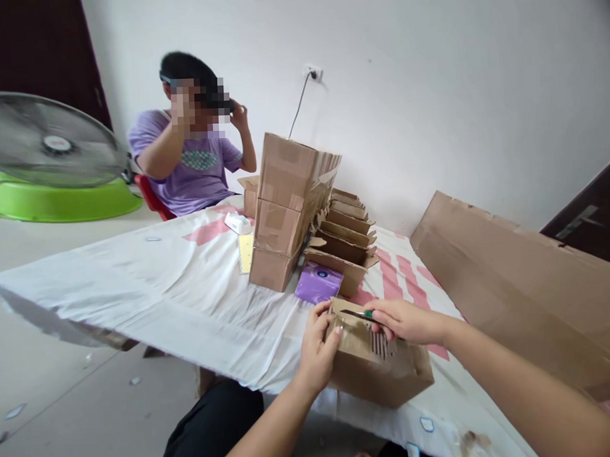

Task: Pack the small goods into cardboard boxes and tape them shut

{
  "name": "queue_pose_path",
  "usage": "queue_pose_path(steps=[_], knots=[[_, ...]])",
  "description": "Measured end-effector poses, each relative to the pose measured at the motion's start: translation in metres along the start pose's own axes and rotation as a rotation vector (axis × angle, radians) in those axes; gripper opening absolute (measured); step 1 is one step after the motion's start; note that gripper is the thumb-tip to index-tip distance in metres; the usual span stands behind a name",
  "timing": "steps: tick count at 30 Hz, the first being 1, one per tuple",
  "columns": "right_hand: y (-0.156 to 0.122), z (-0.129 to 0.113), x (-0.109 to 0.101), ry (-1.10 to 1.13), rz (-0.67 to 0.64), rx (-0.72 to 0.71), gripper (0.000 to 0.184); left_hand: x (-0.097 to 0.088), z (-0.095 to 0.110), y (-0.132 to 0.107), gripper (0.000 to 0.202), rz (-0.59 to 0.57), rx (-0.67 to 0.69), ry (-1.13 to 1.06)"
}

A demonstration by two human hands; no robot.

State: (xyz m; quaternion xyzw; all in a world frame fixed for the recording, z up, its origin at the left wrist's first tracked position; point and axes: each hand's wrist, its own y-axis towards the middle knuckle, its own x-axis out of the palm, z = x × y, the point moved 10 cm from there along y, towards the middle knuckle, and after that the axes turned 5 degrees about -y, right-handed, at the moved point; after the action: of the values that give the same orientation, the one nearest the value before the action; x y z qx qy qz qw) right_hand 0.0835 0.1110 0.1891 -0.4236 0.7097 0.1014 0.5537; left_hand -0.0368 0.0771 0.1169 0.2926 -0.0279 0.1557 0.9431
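Note:
A small brown cardboard box rests at the near edge of the cloth-covered table. My left hand grips the box's left end, fingers curled over its top edge. My right hand is closed round a thin tool with a green handle, its metal tip lying across the taped top of the box. A purple packet lies just beyond the box.
A stack of sealed cartons and a row of open ones stand mid-table. A big flattened cardboard sheet leans at right. Another person in a purple shirt sits at the far side. A fan stands at left.

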Motion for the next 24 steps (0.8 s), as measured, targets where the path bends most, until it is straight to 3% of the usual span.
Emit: queue_pose_path(steps=[4, 9, 13, 15, 24], knots=[[0.013, 0.003, 0.001, 0.029, -0.146, 0.09, 0.032, -0.001, -0.001, 0.0, 0.02, 0.006, -0.01, 0.006], [0.018, -0.012, -0.005, -0.211, -0.232, 0.133, 0.032, -0.001, 0.0, 0.0, 0.02, 0.005, -0.001, 0.031], [0.019, -0.037, -0.015, -0.625, -0.152, 0.044, 0.027, -0.001, 0.002, 0.0, 0.02, 0.017, 0.006, 0.042], [0.018, -0.043, -0.017, -0.724, -0.101, 0.018, 0.026, -0.001, 0.003, 0.0, 0.02, 0.026, 0.01, 0.045], [0.01, -0.023, -0.012, -0.644, -0.024, -0.003, 0.029, -0.002, 0.006, 0.0, 0.021, 0.033, 0.022, 0.094]])
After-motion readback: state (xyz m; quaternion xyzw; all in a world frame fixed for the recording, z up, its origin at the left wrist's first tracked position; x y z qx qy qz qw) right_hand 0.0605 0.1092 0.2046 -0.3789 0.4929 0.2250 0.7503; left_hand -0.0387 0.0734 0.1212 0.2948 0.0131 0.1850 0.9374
